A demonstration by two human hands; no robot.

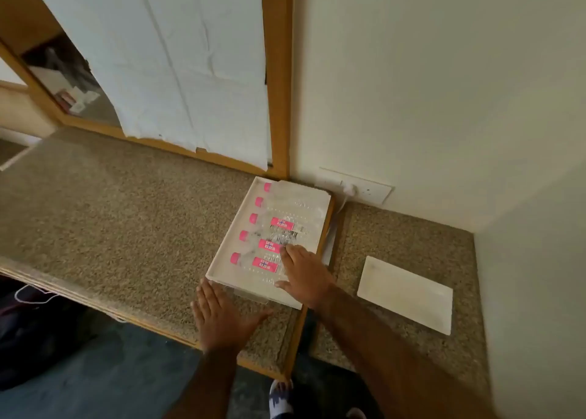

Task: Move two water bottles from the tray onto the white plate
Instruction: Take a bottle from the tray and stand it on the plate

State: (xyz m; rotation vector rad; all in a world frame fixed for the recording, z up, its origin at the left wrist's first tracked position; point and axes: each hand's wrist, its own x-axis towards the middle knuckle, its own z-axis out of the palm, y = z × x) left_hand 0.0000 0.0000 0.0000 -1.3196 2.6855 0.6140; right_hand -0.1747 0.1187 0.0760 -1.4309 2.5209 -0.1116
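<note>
A white tray [228, 244] lies on the speckled counter and holds several clear water bottles with pink caps, lying side by side with caps to the left. The nearest bottle [257, 264] has a pink label. My right hand [306, 276] rests flat over the right ends of the two nearest bottles, fingers spread and not closed around either. My left hand [218, 315] hovers open over the counter just in front of the tray's near left corner. The white rectangular plate [407, 295] lies bare on the counter to the right of the tray.
The wall corner [290, 101] and a socket with a white plug [352, 190] stand right behind the tray. A wooden-framed panel covered with white paper [177, 69] rises at the back left. The counter's front edge [126, 318] runs below my hands, and a narrow gap separates the two counter sections.
</note>
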